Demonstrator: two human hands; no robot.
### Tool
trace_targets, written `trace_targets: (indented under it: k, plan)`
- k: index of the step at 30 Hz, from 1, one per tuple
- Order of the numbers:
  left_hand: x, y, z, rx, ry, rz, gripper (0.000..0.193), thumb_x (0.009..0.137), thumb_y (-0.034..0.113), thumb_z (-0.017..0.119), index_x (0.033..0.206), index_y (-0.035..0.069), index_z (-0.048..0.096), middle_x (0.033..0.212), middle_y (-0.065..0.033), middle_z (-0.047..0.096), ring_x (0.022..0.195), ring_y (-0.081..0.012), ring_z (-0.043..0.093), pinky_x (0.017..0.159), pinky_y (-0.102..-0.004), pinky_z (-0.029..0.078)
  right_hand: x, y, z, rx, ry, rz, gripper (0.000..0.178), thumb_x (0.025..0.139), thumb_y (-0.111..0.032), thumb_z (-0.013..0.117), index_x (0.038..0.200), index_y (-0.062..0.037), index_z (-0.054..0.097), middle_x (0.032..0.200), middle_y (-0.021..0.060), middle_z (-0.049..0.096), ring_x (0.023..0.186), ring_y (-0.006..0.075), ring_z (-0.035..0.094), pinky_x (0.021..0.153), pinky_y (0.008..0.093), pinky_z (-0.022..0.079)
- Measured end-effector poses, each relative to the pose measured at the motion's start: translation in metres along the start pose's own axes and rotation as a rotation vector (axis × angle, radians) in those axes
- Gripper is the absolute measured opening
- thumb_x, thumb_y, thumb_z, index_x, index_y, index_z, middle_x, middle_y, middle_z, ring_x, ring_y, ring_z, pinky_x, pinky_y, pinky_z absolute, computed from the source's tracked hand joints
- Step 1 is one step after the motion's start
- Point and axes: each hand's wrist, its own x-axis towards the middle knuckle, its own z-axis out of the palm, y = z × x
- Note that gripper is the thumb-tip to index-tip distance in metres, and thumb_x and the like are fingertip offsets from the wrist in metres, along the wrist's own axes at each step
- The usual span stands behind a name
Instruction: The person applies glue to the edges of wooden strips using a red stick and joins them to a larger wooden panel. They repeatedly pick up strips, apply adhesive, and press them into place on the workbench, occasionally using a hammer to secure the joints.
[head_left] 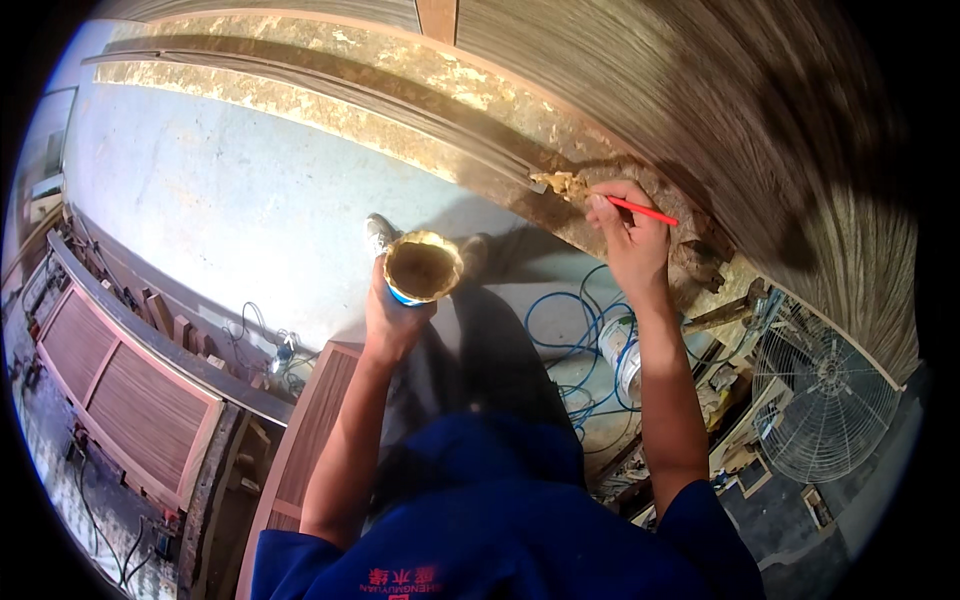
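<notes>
My left hand (393,328) is wrapped round a small tub (424,268), blue on the outside, with a crusted yellowish rim and a brownish content. It is held up over the floor, apart from the bench. In my right hand (634,240) is a brush (648,211) with a thin red handle, pinched between thumb and fingers. Its head is caked in yellow-brown matter and lies at the near end of a long narrow wood strip (330,92); whether it touches cannot be told. The strip runs along a stained bench edge (230,92).
Large wood-grain panels (640,70) cover the bench beyond. A blue hose (545,315) coils on the floor beside a white bucket (622,360). A wire-caged fan (825,390) stands at right. Framed panels (150,400) lie at left, and another panel (300,440) stands near my left arm.
</notes>
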Motion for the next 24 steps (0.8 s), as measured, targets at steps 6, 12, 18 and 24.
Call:
trace_targets:
  k: [6,12,18,24]
  plan:
    - [0.001,-0.006,-0.001,-0.052,-0.069,-0.009,0.059,0.077,0.001,0.073,0.133,0.003,0.053,0.119,-0.0130,0.067,0.110,-0.0257,0.065,0.097,-0.0366,0.051,-0.008,-0.003,-0.008,-0.117,-0.022,-0.036,0.010,0.101,-0.005,0.062,0.107,0.0004,0.067,0.092,0.0060,0.069,0.080,0.0128,0.066,0.076,0.0272,0.053]
    - [0.003,-0.003,0.002,-0.051,-0.107,-0.017,0.060,0.077,0.001,0.074,0.133,0.004,0.054,0.119,-0.0132,0.067,0.111,-0.0267,0.065,0.097,-0.0377,0.051,-0.040,-0.001,-0.009,0.114,0.136,0.075,0.010,0.100,-0.002,0.063,0.108,0.0019,0.068,0.097,0.0065,0.069,0.086,0.0137,0.067,0.079,0.0267,0.053]
    - [0.003,-0.001,0.008,-0.019,-0.075,0.005,0.062,0.075,0.001,0.076,0.133,0.004,0.054,0.118,-0.0138,0.068,0.111,-0.0279,0.066,0.096,-0.0379,0.052,-0.054,0.008,-0.009,0.018,0.128,0.005,0.011,0.100,-0.001,0.062,0.108,0.0028,0.068,0.097,0.0082,0.070,0.086,0.0149,0.068,0.080,0.0274,0.054]
    - [0.005,0.003,0.010,0.056,-0.083,-0.005,0.060,0.075,0.002,0.076,0.131,0.004,0.055,0.117,-0.0138,0.068,0.109,-0.0280,0.067,0.095,-0.0379,0.052,-0.056,0.004,-0.012,-0.104,0.078,0.074,0.010,0.101,-0.002,0.062,0.108,0.0031,0.067,0.097,0.0088,0.070,0.086,0.0152,0.068,0.080,0.0285,0.054]
